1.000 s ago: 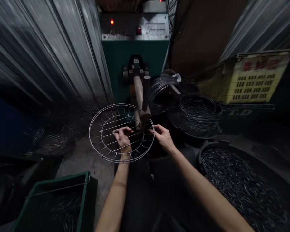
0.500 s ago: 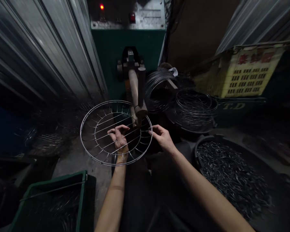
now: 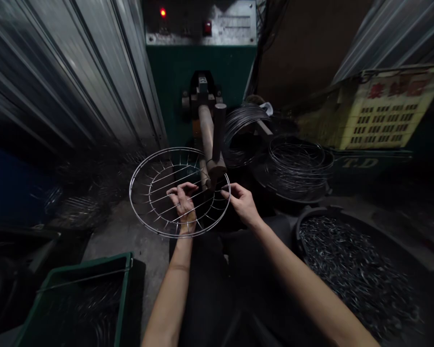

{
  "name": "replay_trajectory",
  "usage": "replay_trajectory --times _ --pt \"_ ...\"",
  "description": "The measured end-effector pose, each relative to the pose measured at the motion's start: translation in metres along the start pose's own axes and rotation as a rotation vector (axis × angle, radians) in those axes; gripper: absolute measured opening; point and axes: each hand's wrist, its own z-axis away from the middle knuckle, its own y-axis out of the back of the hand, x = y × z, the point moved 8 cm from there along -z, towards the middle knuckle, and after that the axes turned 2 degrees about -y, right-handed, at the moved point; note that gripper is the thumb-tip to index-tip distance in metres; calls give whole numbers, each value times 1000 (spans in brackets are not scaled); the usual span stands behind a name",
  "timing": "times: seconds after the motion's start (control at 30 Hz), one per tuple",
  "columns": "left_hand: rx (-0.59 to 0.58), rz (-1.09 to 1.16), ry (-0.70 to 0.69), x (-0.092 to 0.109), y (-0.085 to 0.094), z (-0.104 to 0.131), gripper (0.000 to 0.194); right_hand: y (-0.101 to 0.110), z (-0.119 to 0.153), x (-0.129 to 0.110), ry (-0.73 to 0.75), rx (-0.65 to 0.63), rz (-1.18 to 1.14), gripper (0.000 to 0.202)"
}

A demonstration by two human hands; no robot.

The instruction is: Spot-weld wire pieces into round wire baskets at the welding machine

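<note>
A round wire basket (image 3: pixel 155 228), with two outer rings, an inner ring and parallel bars across its middle, sits at the jaws of a machine's welding arm (image 3: pixel 206 126). The arm's lower end overlaps the basket's far right rim. Beneath the bars, my left hand (image 3: pixel 183 202) has its fingers curled and bears the basket from below; bars partly cover it. At the right rim, my right hand (image 3: pixel 243 205) is closed in a pinch, its fingertips by the short side wires under the welding arm. What lies in that pinch is too small to make out.
Behind stands the green machine (image 3: pixel 173 62) with a lit red lamp. Coils of wire (image 3: pixel 296 156) lie to its right, near a yellow crate (image 3: pixel 386 115). A black tub (image 3: pixel 302 236) of short bent wire pieces is at right; a green crate (image 3: pixel 125 289) is lower left.
The view has shifted, moving the scene slightly right. The basket's near edge is a little higher, so it looks more level. Both hands stay in nearly the same places.
</note>
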Motion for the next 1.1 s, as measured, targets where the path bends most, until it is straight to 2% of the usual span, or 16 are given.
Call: replay_trajectory --times 0.13,0.27,0.37,0.53,0.63,0.7,0.8,0.97,1.1 --pt "-13 -9 -13 1 -2 -2 18 0 1 7 -16 -12 -65 31" --pt "-59 26 -26 -1 -4 -2 22 17 13 13 -11 0 -6 31" --pt "-75 51 -22 -3 -3 -1 26 48 35 24 -9 18 227 31" --pt "-79 -21 5 4 2 -9 27 119 82 60 -9 90 776 31" --pt "-128 -118 -11 15 1 -15 28 138 103 82 20 46 891 31" --pt "-156 -162 -38 22 -1 -16 28 137 109 86 25 29 875 30" --pt "-159 -186 -77 27 -5 -14 27 121 106 72 30 45 771 28" --pt "-136 -188 -59 20 -9 -6 24 69 89 28 24 -2 551 25" --pt "-109 -164 -73 19 -9 -3 23 31 83 9 -1 -25 328 24"
